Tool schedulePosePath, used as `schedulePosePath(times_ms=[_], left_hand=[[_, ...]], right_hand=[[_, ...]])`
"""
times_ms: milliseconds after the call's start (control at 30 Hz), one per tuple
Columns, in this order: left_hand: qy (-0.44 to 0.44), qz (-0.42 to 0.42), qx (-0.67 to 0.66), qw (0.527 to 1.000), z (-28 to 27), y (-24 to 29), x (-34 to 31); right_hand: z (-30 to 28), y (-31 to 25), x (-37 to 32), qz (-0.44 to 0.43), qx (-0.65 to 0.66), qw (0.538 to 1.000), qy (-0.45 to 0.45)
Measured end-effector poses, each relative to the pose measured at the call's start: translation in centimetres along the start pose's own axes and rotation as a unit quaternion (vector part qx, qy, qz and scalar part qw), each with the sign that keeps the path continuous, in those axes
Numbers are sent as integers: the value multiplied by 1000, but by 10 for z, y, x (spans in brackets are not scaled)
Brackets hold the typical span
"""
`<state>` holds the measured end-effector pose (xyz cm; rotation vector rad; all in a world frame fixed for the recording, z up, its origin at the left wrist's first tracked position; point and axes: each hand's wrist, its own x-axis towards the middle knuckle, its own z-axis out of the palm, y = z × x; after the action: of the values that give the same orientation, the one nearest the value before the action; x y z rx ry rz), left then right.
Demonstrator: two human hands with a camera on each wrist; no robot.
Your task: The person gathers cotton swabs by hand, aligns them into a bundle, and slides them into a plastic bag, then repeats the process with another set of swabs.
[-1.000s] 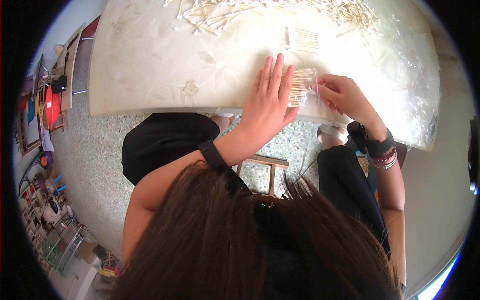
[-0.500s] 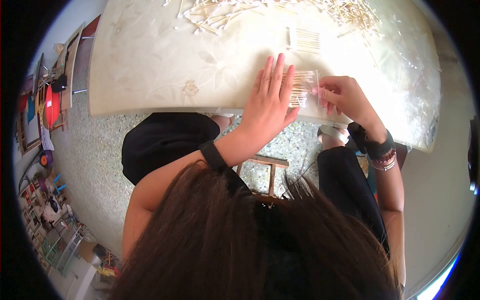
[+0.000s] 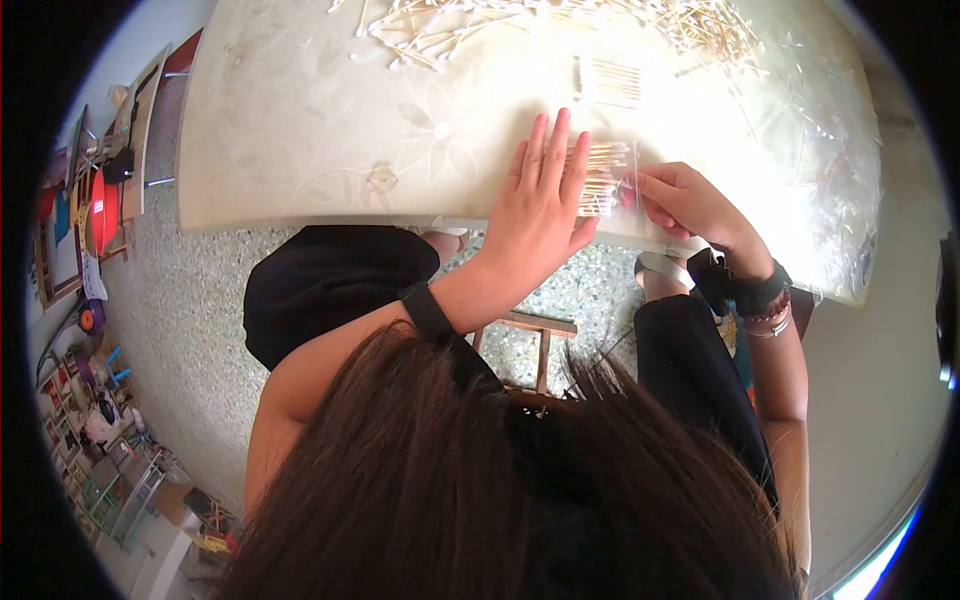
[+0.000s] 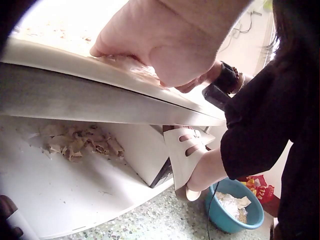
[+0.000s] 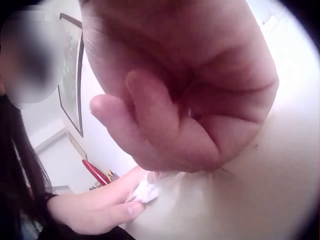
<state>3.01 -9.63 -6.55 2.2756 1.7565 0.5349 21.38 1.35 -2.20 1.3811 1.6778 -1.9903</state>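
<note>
My left hand (image 3: 540,205) lies flat at the table's near edge, fingers straight, pressing on a clear plastic bag of cotton swabs (image 3: 600,180). The swabs lie side by side in the bag, and their left part is hidden under that hand. At the bag's right end, my right hand (image 3: 692,205) pinches the clear plastic edge between thumb and curled finger. In the right wrist view the right hand's (image 5: 185,105) other fingers fold toward the palm. White swab tips (image 5: 146,189) show beside the left hand (image 5: 95,212) there.
A loose heap of cotton swabs (image 3: 700,35) spreads along the far side of the table (image 3: 300,120). A small row of swabs (image 3: 612,82) lies beyond the bag. Clear plastic bags (image 3: 825,190) cover the table's right side. A blue basin (image 4: 227,220) stands on the floor below.
My right hand has shifted slightly toward me along the bag's right end. The left hand has stayed in place on the bag.
</note>
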Motion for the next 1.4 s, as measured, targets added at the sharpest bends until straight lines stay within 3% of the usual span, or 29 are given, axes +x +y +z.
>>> schedulePosePath(times_ms=[200,267,400,467,600,700,967,1200,1267,1400], left_hand=[[2,0,-2,1000,0,0,0],[2,0,-2,1000,0,0,0],[6,0,0,1000,1,0,0],[6,2,2,1000,1,0,0],[4,2,5,1000,1,-1,0],[3,4,3,1000,1,0,0],[2,0,2,1000,1,0,-1],[-6,-5,18,1000,0,0,0],[-3,-7,14,1000,0,-1,0],[4,-5,7,1000,0,0,0]], right_hand=[[4,1,-1,-43,14,998,44],[8,6,2,-106,-39,985,131],[21,5,7,-112,-92,968,204],[25,10,10,-181,-197,931,250],[19,2,2,-162,-202,935,242],[8,5,1,-178,-136,960,168],[8,-9,5,-192,-228,949,103],[10,-9,10,-187,-236,946,117],[5,-14,6,-118,-211,962,128],[1,-19,4,-99,-188,972,97]])
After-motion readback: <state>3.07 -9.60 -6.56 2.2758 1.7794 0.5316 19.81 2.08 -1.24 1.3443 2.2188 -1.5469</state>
